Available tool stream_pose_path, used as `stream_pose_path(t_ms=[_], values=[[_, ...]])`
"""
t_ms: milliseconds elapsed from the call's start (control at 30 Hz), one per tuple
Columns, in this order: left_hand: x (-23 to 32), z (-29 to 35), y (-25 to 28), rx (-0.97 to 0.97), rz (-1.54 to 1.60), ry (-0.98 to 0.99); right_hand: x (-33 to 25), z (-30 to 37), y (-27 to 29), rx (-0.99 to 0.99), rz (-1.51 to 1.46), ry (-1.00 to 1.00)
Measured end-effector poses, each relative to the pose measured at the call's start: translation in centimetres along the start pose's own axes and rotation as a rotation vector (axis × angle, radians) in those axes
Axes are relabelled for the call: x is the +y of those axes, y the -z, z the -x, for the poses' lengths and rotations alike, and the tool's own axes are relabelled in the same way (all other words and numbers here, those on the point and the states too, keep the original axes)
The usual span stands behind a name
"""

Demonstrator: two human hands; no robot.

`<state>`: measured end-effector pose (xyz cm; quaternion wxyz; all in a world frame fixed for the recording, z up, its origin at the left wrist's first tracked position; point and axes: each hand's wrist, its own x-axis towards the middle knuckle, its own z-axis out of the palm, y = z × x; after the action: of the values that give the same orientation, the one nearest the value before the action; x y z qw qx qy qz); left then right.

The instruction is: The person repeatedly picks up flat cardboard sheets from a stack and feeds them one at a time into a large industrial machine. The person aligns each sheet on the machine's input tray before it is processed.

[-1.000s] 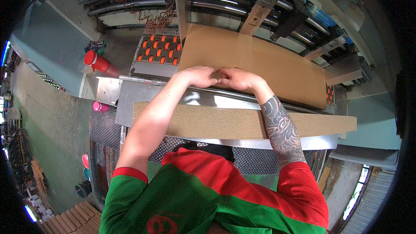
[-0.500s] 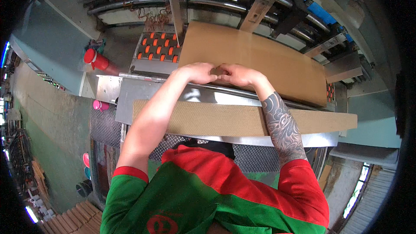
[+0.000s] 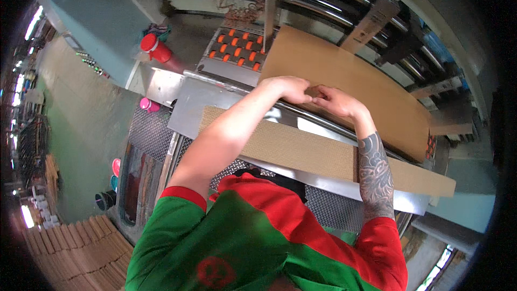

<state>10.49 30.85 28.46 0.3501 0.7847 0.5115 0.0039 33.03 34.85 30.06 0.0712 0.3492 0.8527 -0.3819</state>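
Left hand (image 3: 291, 87) and right hand (image 3: 335, 99) meet at near edge of top sheet (image 3: 344, 81) on feed bed, fingers curled on it. Sheet not yet under rollers (image 3: 323, 5); stack (image 3: 301, 148) below waits

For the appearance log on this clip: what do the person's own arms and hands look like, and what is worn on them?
Both hands, left hand and right hand, are bare and gloveless. Short red sleeves of a green-and-red shirt end above the elbows. The right forearm carries a dense dark tattoo; the left forearm shows none.
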Motion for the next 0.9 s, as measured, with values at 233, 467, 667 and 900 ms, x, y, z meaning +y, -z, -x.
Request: stream_pose_path(t_ms=[233, 467, 667, 900], values=[[0.8, 0.5, 0.7, -0.056, 0.024, 0.058, 0.5, -0.1, -0.1, -0.025, -0.048, -0.045], [0.0, -0.4, 0.1, -0.018, 0.033, -0.011, 1.0, -0.4, -0.1, -0.031, -0.035, -0.031], [3.6, 2.8, 7.3, 0.514, 0.756, -0.367, 1.6, -0.8, 0.6, -0.023, -0.024, -0.083], [-1.9, 20.7, 9.9, 0.624, 0.634, -0.365, 2.8, -1.8, 1.3, 0.014, -0.052, -0.045]])
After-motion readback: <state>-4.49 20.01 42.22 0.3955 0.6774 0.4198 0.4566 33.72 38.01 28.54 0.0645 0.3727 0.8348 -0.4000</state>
